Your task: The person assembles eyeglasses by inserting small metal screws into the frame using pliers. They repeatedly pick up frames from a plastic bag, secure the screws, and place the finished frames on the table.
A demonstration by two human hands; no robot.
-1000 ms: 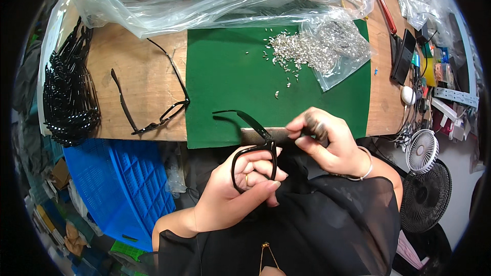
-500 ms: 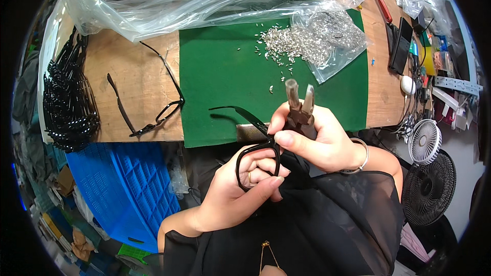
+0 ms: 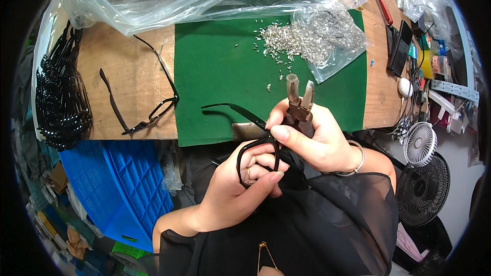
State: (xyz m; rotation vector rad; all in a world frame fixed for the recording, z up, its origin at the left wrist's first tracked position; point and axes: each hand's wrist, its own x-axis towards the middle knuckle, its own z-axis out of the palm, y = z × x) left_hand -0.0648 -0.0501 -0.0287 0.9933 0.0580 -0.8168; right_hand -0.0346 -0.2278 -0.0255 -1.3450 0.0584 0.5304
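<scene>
My left hand is closed round a black eyeglass frame, its fingers behind the rim and its thumb in front. One temple of the frame stretches up and left over the edge of the green mat. In my right hand a pair of pliers rests against the palm, jaws pointing up and slightly apart. The thumb and index finger of that hand pinch the frame where the temple meets the front. The hinge itself is hidden by these fingers.
Small silvery metal pieces spill from a clear bag on the mat. Another black eyeglass frame lies to the left, beside a heap of black frame parts. A blue crate stands below the table; two fans are at right.
The whole view has shifted slightly, moving the table things a little left. Both hands keep the same hold on the frame and pliers.
</scene>
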